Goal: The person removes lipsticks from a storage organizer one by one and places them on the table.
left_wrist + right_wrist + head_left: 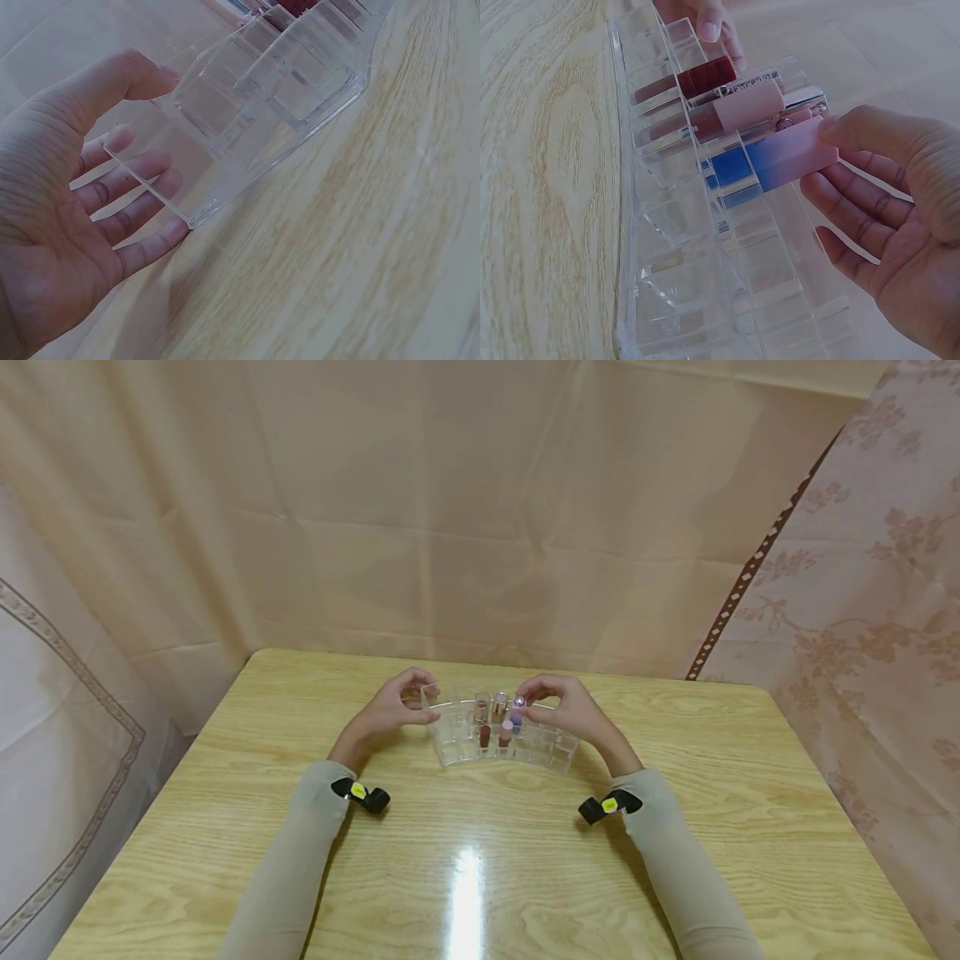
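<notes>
A clear acrylic lipstick organizer (450,752) with stepped compartments stands on the table. At its left end, my left hand (397,703) holds the side panel, thumb at the upper edge and fingers spread behind it. With thumb and fingertips, my right hand (562,700) pinches the pink top of a pink-to-blue lipstick tube (780,161), whose blue end sits in a back-row compartment. Beside it in that row are a silver-and-gold capped tube (500,703) and a clear-cased one (482,707). In front stand a dark red tube (485,737) and a pink-capped lip gloss (746,109).
The wooden table (465,827) carries the organizer near its far edge. A beige curtain (480,527) hangs right behind, and a floral cloth (885,610) hangs on the right. Both wrists wear small black cameras.
</notes>
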